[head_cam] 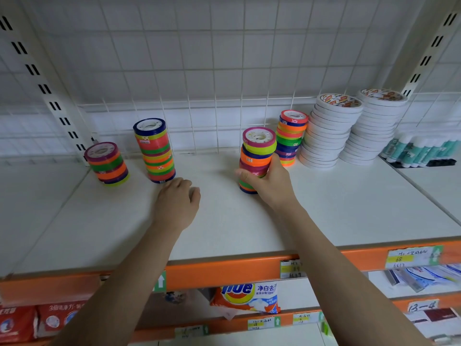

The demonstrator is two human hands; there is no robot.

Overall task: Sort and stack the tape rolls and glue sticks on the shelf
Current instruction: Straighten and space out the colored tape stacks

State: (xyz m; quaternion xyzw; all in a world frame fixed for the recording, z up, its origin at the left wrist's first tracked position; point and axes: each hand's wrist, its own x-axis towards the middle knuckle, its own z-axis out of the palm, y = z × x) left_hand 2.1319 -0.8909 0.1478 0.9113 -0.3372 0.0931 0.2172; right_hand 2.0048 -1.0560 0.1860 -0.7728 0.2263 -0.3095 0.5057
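Orange shelf edge [224, 268] nearest. Right hand [270, 182] fingers wrapped round mid-shelf coloured tape stack [255, 158], which stands on the shelf. Left hand [178, 198] fingers curled, empty, just beside tall tape stack [154, 151].

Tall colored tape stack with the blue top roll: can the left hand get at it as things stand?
Probably yes. The left hand holds nothing and sits on the shelf right at the base of the tall colored tape stack; nothing lies between them, and the right hand is busy elsewhere.
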